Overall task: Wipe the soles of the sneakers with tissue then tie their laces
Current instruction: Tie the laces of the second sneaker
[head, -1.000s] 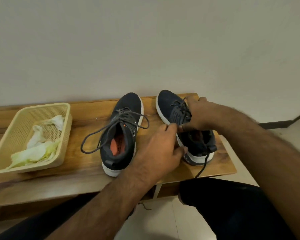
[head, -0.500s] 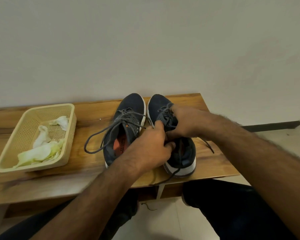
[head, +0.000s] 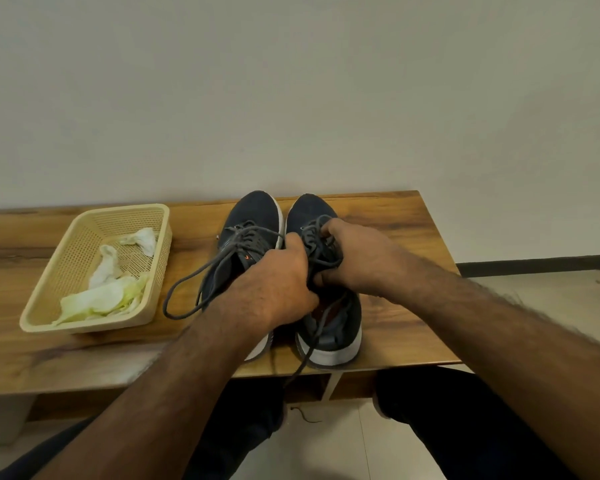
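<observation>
On the wooden desk [head: 395, 244] sit two dark navy sneakers with white soles, side by side. Left hand [head: 274, 285] and right hand [head: 357, 258] both pinch the right sneaker [head: 329, 306]'s grey laces [head: 321, 237]; left sneaker [head: 253, 216] untied. One basket [head: 94, 216], three tissues.

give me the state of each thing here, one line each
left sneaker: upright on table, laces loose
right sneaker: upright, laces being worked
left hand: gripping right sneaker's lace
right hand: gripping right sneaker's lace
basket: holds crumpled tissues
tissues: used, in basket
</observation>
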